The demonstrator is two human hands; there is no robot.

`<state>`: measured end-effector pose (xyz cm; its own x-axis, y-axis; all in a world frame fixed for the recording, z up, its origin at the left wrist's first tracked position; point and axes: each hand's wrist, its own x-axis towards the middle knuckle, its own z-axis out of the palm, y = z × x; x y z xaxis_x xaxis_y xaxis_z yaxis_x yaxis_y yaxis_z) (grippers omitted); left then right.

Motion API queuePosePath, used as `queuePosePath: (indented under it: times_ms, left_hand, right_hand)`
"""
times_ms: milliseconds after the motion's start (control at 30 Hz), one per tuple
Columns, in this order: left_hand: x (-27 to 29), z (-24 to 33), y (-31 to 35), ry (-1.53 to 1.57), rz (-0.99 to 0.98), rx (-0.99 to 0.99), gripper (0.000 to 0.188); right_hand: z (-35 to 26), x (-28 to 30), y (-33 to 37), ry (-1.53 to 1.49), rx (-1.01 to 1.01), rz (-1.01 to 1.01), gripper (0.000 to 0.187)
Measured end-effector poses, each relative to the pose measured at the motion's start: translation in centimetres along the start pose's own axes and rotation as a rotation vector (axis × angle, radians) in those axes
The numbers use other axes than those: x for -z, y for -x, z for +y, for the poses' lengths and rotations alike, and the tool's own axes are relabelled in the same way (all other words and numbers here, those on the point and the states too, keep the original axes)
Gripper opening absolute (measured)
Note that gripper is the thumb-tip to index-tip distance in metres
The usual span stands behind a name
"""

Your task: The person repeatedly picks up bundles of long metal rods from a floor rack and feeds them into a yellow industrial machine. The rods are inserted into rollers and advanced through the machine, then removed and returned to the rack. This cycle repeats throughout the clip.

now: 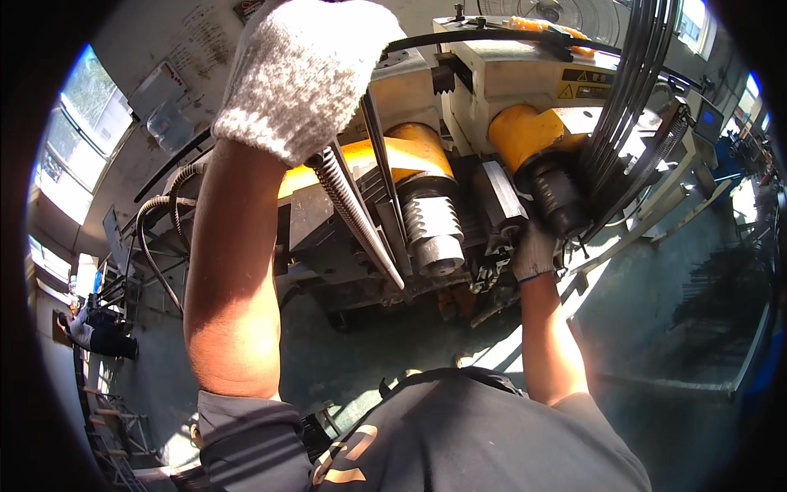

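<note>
My left hand (307, 70), in a white knitted glove, is raised at the top, closed around the end of a long black rod (484, 37). The rod runs right across the top of the machine; the fingertips are out of sight. Below that wrist, a ribbed metal rod (361, 217) slants down past a ridged steel cylinder (433, 221). My right hand (535, 250), also gloved, reaches in beneath a grey metal block (500, 193), beside a dark ridged cylinder (559, 197). Its fingers are hidden in shadow among the machine parts.
Orange-yellow housings (516, 135) sit behind both cylinders. A bundle of dark rods (635, 90) leans at the upper right, near a coil spring (668, 135). Flexible conduits (152, 217) curve down at left. Another person (102, 332) is at the far left. Dark stacked bars (725, 287) lie right.
</note>
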<state>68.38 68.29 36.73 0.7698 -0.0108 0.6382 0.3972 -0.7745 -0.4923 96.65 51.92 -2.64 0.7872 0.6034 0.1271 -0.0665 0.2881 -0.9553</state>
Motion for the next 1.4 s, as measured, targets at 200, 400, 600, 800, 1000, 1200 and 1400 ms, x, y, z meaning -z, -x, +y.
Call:
queuePosePath:
  times_ms: [200,400,600,800,1000,1200,1400]
  left_hand:
    - [0.5,-0.5,1.0,0.069,0.011,-0.045,0.026]
    - [0.7,-0.3,0.8,-0.010,0.005,-0.064,0.028]
    - [0.3,-1.0,0.8,0.029,0.080,-0.108,0.027]
    - [-0.3,-1.6,1.1,-0.066,0.063,-0.123,0.026]
    - [0.5,-0.5,1.1,0.065,0.012,0.008,0.027]
    - [0.3,-1.2,1.4,0.205,0.053,-0.045,0.036]
    - [0.9,-1.5,1.0,0.174,0.075,-0.114,0.038]
  right_hand:
    - [-1.9,-1.5,1.3,-0.131,-0.126,-0.032,0.051]
    - [-2.9,-2.3,1.7,-0.236,-0.162,0.047,0.028]
    - [-1.2,-1.5,1.1,-0.066,-0.067,0.030,0.027]
    - [-2.9,-2.6,1.6,-0.260,-0.175,0.107,0.025]
    - [-2.9,-2.6,1.6,-0.128,-0.079,0.044,0.021]
    - [-2.6,-2.9,1.5,-0.262,-0.148,0.082,0.020]
    - [-4.2,-3.5,1.9,-0.255,-0.205,0.117,0.022]
